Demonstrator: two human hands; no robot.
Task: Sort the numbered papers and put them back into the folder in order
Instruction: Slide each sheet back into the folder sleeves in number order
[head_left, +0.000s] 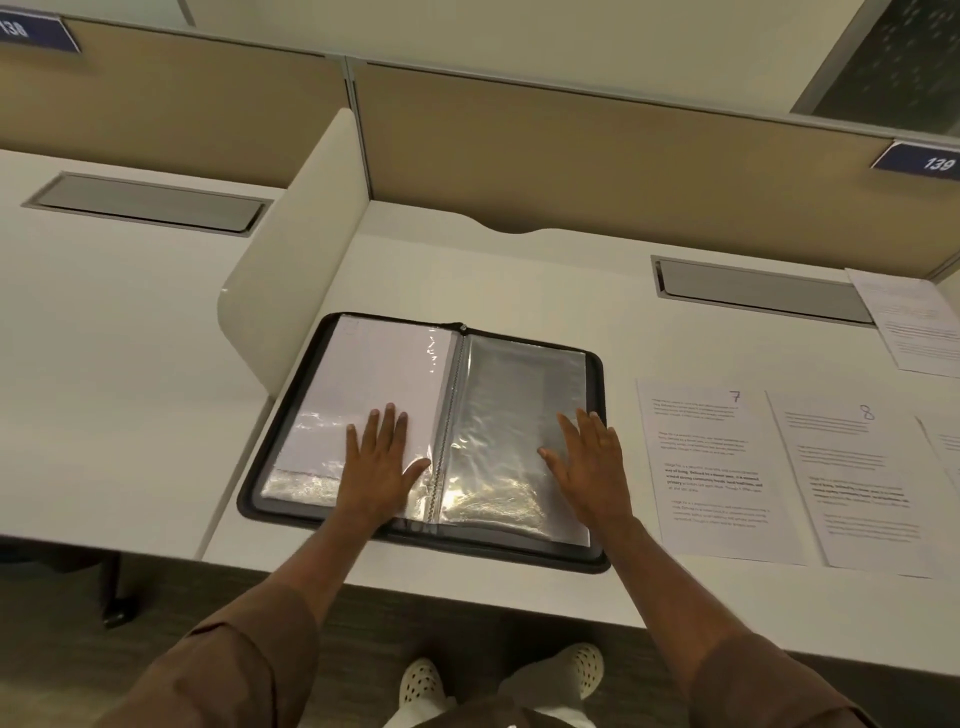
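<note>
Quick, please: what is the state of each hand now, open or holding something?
Left hand: open, flat on the left sleeve of the folder.
Right hand: open, flat on the right sleeve, holding nothing.

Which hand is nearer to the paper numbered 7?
Right. The right hand lies flat on the folder's empty right sleeve, just left of the paper numbered 7. The left hand rests on the left page, farther away.

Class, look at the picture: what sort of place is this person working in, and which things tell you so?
Probably an open-plan office or study hall: desks split by a divider, a partition wall behind with numbered seat signs such as 139, and cable hatches set in the desktops.
</note>
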